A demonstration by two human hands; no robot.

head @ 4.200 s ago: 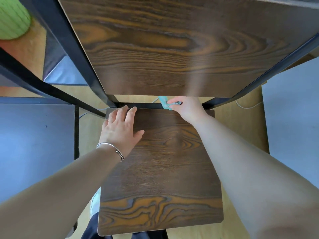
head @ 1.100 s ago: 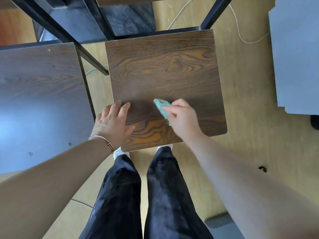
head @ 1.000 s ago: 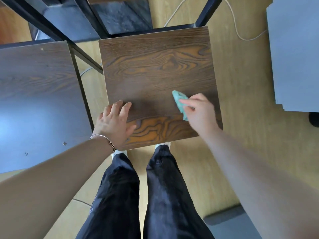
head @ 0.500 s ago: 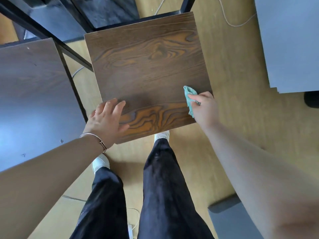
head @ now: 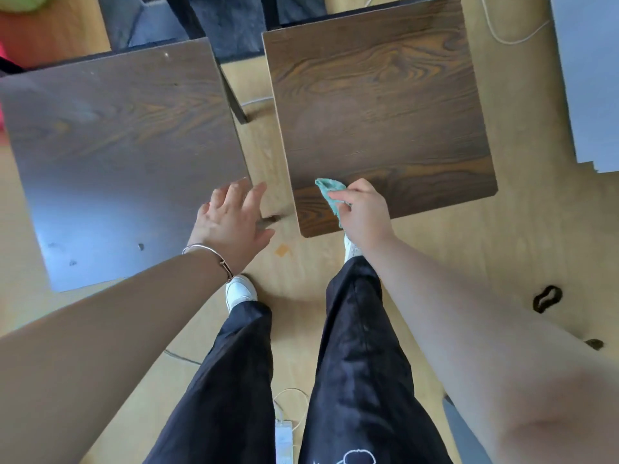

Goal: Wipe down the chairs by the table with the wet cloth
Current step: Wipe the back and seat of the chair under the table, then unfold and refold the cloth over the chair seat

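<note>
Two dark wood-grain chair seats stand side by side below me. My right hand [head: 363,211] grips a small teal cloth [head: 331,194] over the near left corner of the right seat [head: 378,102]. My left hand [head: 232,221] hovers with straight, spread fingers over the gap between the seats, next to the near right corner of the left seat [head: 124,145]. The left seat has a grey sheen and a few small specks near its front edge.
My legs in black trousers and white shoes [head: 239,293] stand on the light wood floor. Black table legs [head: 231,95] rise between the seats at the back. A grey panel [head: 593,78] lies at right. A white cable [head: 509,31] and a dark hair tie [head: 546,298] lie on the floor.
My right hand has slid the cloth from the seat's right edge to its near left corner. My left hand has lifted off the right seat and moved toward the left seat.
</note>
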